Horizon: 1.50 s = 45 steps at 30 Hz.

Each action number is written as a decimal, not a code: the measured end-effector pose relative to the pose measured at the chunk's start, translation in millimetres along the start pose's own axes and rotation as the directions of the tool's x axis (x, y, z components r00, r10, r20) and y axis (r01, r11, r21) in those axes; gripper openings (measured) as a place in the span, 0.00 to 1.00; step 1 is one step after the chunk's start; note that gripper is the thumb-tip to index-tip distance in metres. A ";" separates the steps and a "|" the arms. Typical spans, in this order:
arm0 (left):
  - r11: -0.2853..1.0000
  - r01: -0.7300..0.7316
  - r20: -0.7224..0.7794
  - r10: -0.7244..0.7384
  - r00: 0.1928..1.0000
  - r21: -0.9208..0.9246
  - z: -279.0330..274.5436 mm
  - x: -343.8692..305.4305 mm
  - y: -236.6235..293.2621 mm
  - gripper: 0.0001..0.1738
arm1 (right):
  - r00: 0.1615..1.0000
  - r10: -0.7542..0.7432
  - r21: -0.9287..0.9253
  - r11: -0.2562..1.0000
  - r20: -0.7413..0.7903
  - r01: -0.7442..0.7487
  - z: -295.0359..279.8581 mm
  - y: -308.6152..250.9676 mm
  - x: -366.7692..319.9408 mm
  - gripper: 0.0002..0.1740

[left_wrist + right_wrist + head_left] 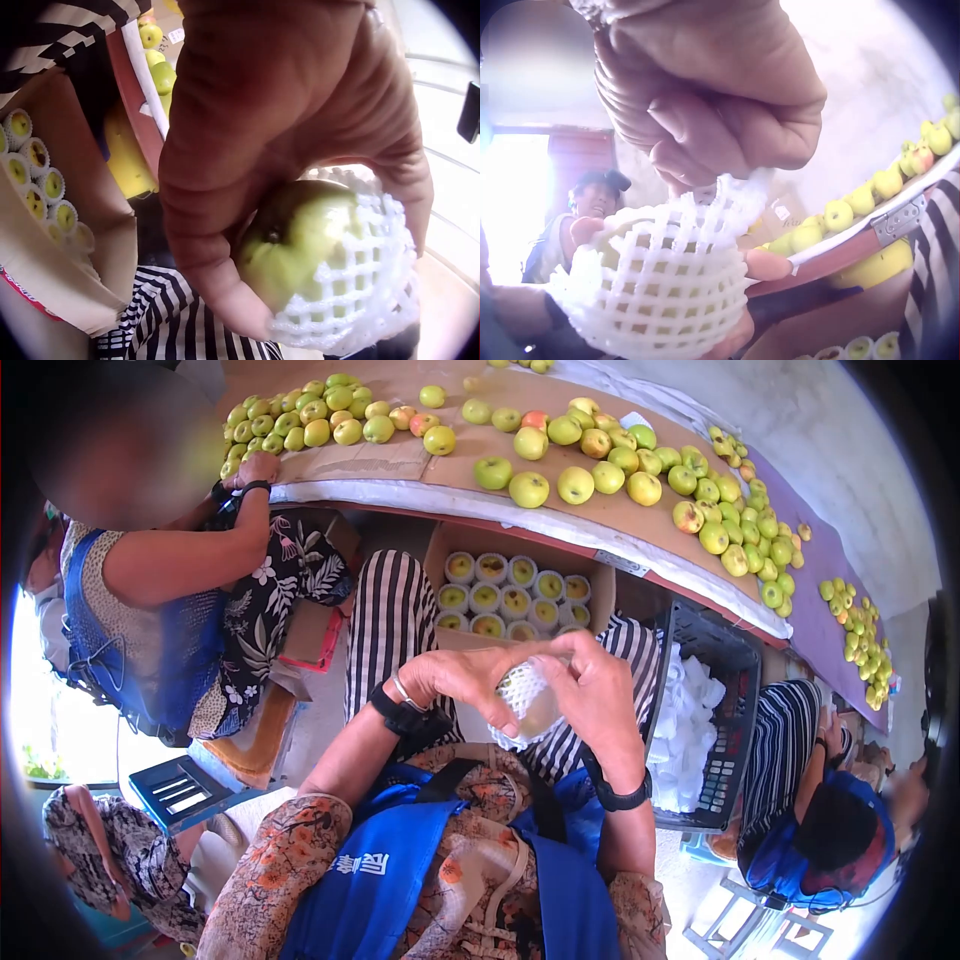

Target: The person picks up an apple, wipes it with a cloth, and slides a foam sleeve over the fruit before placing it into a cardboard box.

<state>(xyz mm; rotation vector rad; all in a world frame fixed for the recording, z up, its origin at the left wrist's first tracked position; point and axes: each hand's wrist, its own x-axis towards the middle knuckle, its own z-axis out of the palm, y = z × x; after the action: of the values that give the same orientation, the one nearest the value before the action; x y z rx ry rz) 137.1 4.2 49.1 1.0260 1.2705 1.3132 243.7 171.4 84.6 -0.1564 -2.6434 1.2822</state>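
Observation:
In front of my lap, my left hand (455, 682) holds a green apple (296, 240) with its fingers curled round it. A white foam net sleeve (660, 296) covers much of the apple, while the left wrist view shows the stem end bare. My right hand (603, 695) is over the apple, fingers curled, and pinches the upper edge of the net, which is stretched upward in the right wrist view. Below the bench, a cardboard box (606, 592) holds rows of apples in white nets.
A black crate (735, 760) full of white foam nets stands by my right leg. Loose apples (575, 485) lie along the cardboard-covered bench (370, 465) ahead. One person (165, 575) sits at left, another (830, 830) at right. A blue stool (180, 792) stands at left.

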 end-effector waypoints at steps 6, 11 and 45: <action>0.946 -0.068 -0.032 0.061 0.998 -0.316 0.4 -5.6 -3.8 0.75 | 0.994 0.019 0.218 0.976 -0.109 0.005 18.1 39.7 3.1 0.15; 0.879 -0.059 -0.106 0.010 0.994 -0.473 0.2 -14.1 6.7 0.76 | 0.960 0.251 0.580 0.767 0.120 -0.273 3.7 27.0 -8.2 0.17; 0.841 -0.151 -0.420 0.406 0.812 0.519 9.3 -6.3 6.3 0.59 | 0.949 0.253 0.970 0.107 0.186 -0.218 27.5 42.8 -27.9 0.38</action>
<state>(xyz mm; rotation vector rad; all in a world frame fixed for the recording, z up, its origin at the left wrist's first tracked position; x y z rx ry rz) 146.5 -0.3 56.6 1.2854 1.9753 1.6319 265.2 171.8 30.6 -0.3719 -1.1372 2.7925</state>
